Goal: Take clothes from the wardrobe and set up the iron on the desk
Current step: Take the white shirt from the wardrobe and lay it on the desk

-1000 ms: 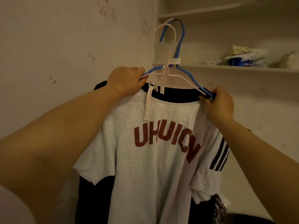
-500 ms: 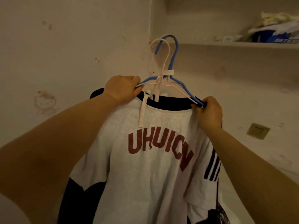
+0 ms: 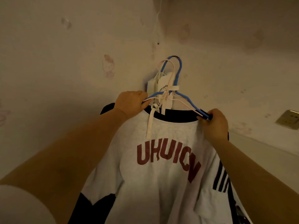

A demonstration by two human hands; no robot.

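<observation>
Head view, the only one: both hands clamp the hanger ends, well apart. Left hand [image 3: 131, 103] wraps the left arm of the blue hanger [image 3: 178, 75]; right hand [image 3: 215, 123] pinches its right tip, where a dark edge shows at the fingers. A pink hanger [image 3: 169, 73] is nested with the blue one, a pale strap [image 3: 151, 122] tied at the necks and dangling over the collar. The white T-shirt [image 3: 161, 183] with red lettering hangs below the hangers; a dark garment [image 3: 90, 206] sits behind it, showing lower left and along the right edge. Change over the last second: the shelf with its clutter, previously right of and above the hangers, is out of frame; bare wall [image 3: 64, 62] now sits behind the hooks, a wall socket [image 3: 288, 121] shows right of the hangers, and a white paper bag [image 3: 159, 88] appears directly behind the hooks. Grip points on the hangers are unchanged. Read: the bundle is off the rail and in transit, still carried as one stack. No wardrobe, desk or iron in view, so the clothes step looks nearly done and iron setup not started. Risk: strap or hooks snagging the bag.
</observation>
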